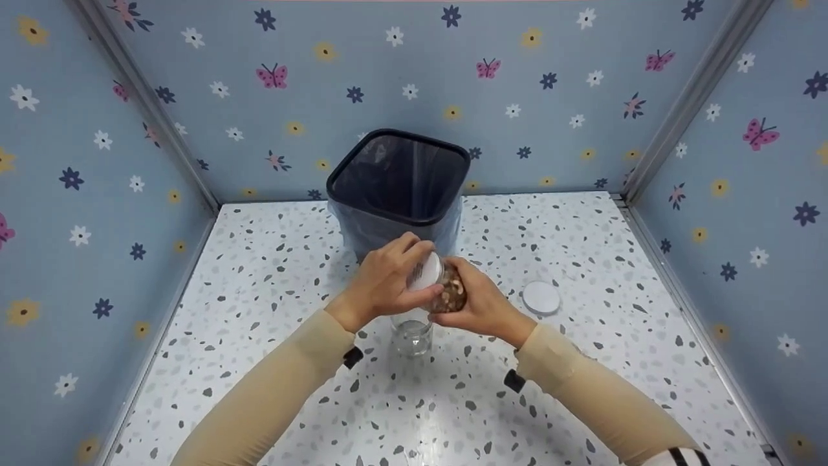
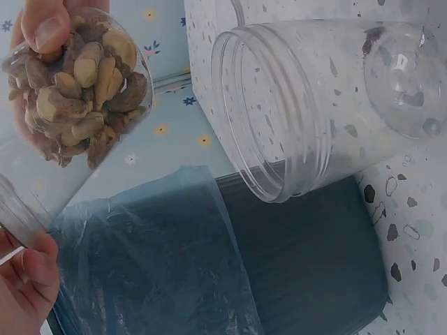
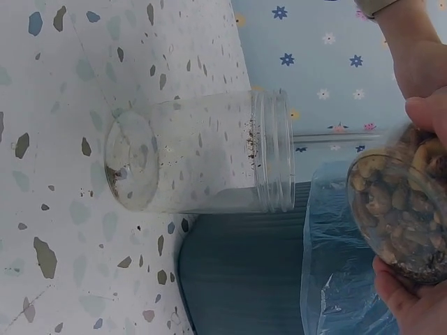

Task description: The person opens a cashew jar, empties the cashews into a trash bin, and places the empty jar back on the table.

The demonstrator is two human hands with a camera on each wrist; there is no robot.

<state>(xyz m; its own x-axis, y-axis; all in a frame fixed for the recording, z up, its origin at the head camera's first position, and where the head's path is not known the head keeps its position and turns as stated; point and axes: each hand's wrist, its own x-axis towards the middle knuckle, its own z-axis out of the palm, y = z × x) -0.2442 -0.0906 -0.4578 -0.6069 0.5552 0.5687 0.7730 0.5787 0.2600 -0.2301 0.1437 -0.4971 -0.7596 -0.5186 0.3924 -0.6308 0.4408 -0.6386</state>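
Observation:
A clear jar (image 1: pixel 455 292) of brown, lumpy dried pieces that look like mushrooms or nuts is held tilted above the table. My right hand (image 1: pixel 482 301) grips the jar body, thumb and fingers on opposite sides. On the white lid (image 1: pixel 424 273) at its mouth, my left hand (image 1: pixel 385 278) has its fingers and thumb curled round the rim. Beneath both hands stands a second clear jar (image 1: pixel 413 336), lidless. In the right wrist view this lower jar (image 3: pixel 202 153) shows dark crumbs inside; its threaded mouth (image 2: pixel 272 115) shows in the left wrist view.
A dark bin (image 1: pixel 398 178) lined with a bluish plastic bag (image 2: pixel 154 258) stands just beyond the hands, against the patterned back wall (image 1: pixel 407 65). Another white lid (image 1: pixel 542 298) lies on the speckled table (image 1: pixel 582 259) to the right. Side walls flank the table.

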